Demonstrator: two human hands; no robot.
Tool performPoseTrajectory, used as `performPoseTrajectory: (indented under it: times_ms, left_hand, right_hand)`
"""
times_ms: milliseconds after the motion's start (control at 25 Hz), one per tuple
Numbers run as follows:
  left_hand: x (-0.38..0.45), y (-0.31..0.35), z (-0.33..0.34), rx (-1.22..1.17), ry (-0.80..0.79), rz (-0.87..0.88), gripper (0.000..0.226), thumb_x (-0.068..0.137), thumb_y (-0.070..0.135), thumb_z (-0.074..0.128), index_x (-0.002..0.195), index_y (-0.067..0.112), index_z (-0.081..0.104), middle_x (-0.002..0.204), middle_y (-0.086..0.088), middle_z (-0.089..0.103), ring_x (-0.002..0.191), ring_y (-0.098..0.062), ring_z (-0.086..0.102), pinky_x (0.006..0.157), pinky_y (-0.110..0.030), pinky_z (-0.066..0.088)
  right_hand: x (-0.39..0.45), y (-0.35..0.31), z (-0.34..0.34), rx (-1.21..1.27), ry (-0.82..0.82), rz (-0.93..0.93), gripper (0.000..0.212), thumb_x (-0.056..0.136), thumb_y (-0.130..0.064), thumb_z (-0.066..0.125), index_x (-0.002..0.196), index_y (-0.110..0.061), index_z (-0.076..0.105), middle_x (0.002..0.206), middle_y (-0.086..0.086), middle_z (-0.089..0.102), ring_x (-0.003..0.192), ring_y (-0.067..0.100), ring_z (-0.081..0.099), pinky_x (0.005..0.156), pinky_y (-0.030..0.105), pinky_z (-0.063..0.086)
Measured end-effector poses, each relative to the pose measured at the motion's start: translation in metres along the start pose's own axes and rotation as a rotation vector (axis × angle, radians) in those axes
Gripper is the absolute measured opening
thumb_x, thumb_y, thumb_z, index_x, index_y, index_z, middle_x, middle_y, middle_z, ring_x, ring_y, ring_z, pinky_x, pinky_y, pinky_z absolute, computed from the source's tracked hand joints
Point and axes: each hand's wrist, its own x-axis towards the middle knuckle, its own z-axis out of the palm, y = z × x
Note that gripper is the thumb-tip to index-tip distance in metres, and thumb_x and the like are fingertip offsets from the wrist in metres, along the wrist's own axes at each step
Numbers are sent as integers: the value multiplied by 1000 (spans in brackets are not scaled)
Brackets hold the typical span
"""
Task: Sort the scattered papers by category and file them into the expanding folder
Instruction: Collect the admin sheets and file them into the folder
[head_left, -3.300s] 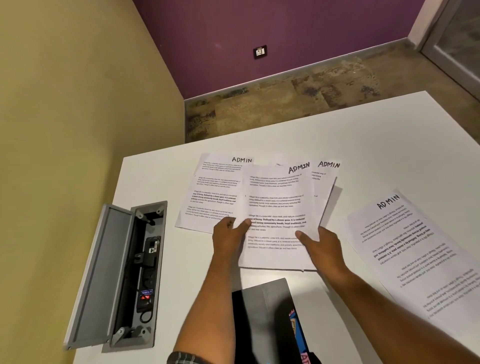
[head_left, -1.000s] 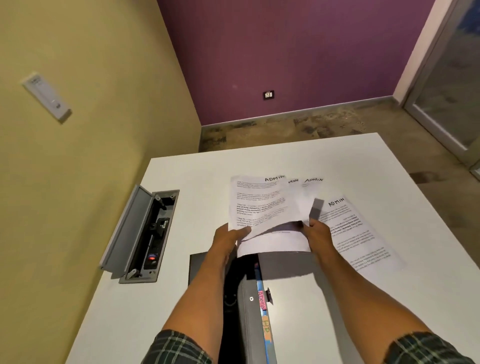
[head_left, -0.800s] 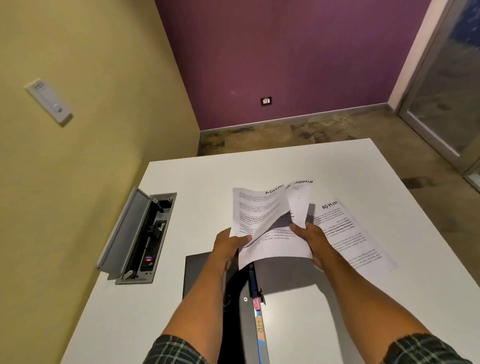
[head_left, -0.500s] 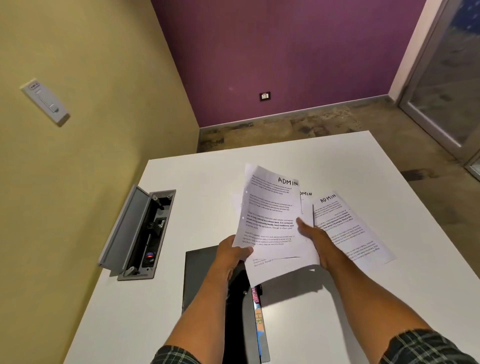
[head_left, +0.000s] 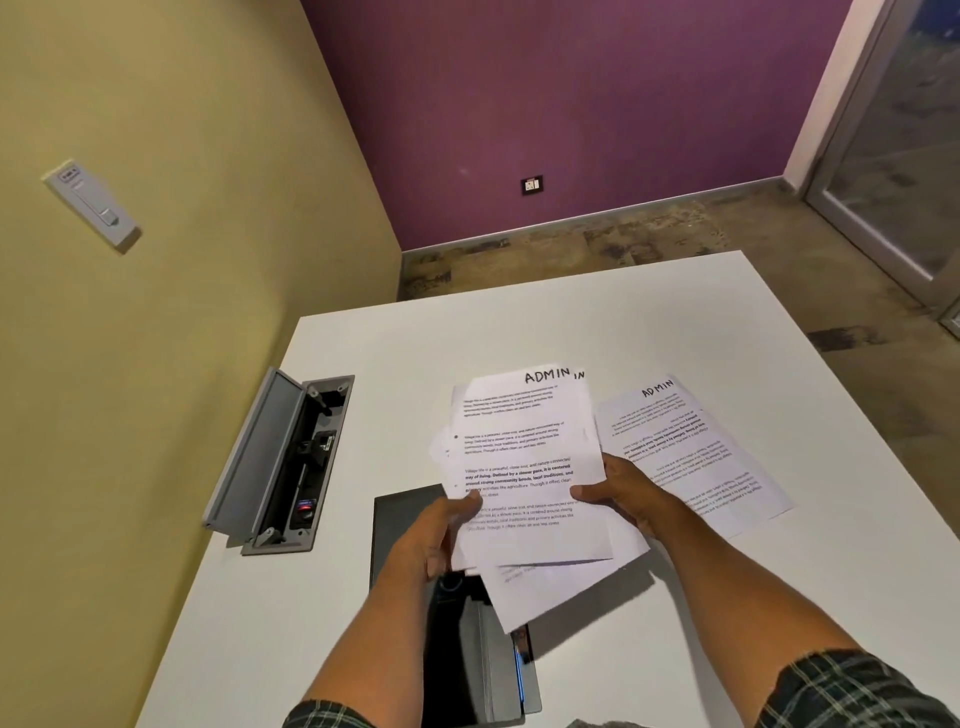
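I hold a loose stack of white sheets headed ADMIN (head_left: 524, 457) above the table, facing me. My left hand (head_left: 439, 535) grips the stack's lower left edge, thumb on the front. My right hand (head_left: 618, 496) grips its right edge, thumb on the front. Under the stack lies the dark grey expanding folder (head_left: 400, 519), open near the table's front edge, partly hidden by the papers and my left arm. One more ADMIN sheet (head_left: 691, 452) lies flat on the table to the right, its text upside down to me.
The white table (head_left: 467, 332) stands against a yellow wall on the left. An open grey cable box (head_left: 280, 462) with sockets is sunk into the table's left side. Floor and a purple wall lie beyond the far edge.
Both hands gathered the ADMIN sheets off the table, lifted them and squared them into one stack held upright over the folder. The sheet on the right stayed put.
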Motion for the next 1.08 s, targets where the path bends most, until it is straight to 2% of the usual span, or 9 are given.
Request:
performPoseTrajectory:
  times_ms: [120, 280, 360, 440, 520, 600, 720, 880, 1080]
  left_hand:
    - [-1, -10, 4, -53, 11, -10, 29, 94, 8, 62, 123, 3, 64, 118, -19, 70, 110, -37, 67, 101, -58, 46]
    - [8, -27, 19, -134, 42, 13, 26, 94, 3, 60, 120, 2, 65, 116, -20, 71, 107, -39, 68, 97, -58, 50]
    - [14, -35, 27, -102, 68, 30, 28, 94, 0, 59, 121, 2, 64, 116, -20, 71, 106, -39, 68, 95, -57, 51]
    - [18, -40, 33, -43, 99, 53, 35, 92, -2, 61, 127, 2, 63, 117, -18, 71, 107, -38, 68, 95, -58, 51]
    - [20, -43, 36, -6, 140, 90, 39, 91, -7, 60, 129, 2, 61, 119, -18, 70, 109, -39, 67, 96, -58, 51]
    - [21, -44, 36, -12, 182, 118, 39, 91, -13, 55, 127, -1, 60, 122, -21, 67, 111, -42, 64, 96, -56, 51]
    - [20, -46, 32, 51, 231, 123, 37, 89, -17, 55, 122, -3, 62, 113, -21, 70, 105, -42, 67, 93, -55, 53]
    - [19, -56, 26, 142, 277, 114, 32, 87, -14, 61, 114, 1, 67, 103, -16, 74, 97, -38, 71, 90, -55, 55]
    - [24, -60, 21, 128, 297, 132, 34, 86, -15, 61, 114, 4, 67, 110, -17, 72, 101, -38, 69, 93, -57, 53]
  right_hand:
    - [-3, -7, 5, -3, -13, -24, 49, 83, 1, 76, 130, -4, 62, 119, 10, 73, 110, 28, 70, 99, 44, 54]
    - [-9, -6, 19, 120, 110, -48, 33, 90, -3, 70, 123, -6, 65, 97, 0, 77, 83, 14, 75, 66, 21, 58]
    - [-9, 0, 23, 159, 196, -38, 21, 93, -8, 69, 111, -17, 63, 95, -4, 73, 80, 10, 70, 59, 15, 54]
    - [-8, 8, 23, 59, 277, -42, 15, 97, -30, 65, 108, -25, 58, 101, -6, 67, 90, 12, 65, 71, 18, 52]
    - [-5, 22, 12, -245, 457, -63, 30, 96, -52, 56, 106, -24, 62, 102, -3, 68, 96, 20, 63, 78, 29, 49]
    - [-4, 32, -4, -568, 635, -28, 29, 91, -40, 61, 112, -21, 64, 109, 2, 70, 102, 25, 64, 86, 34, 51]
    - [-9, 44, -23, -1159, 671, 177, 50, 82, -25, 71, 128, -17, 53, 127, 6, 59, 117, 26, 58, 98, 38, 47]
    - [-15, 71, -28, -1288, 645, 359, 61, 77, -37, 70, 129, -13, 49, 134, 17, 55, 116, 29, 59, 97, 37, 47]
    - [-14, 90, -27, -1446, 597, 264, 69, 90, -28, 61, 146, -2, 29, 145, 31, 45, 125, 35, 56, 103, 36, 44]
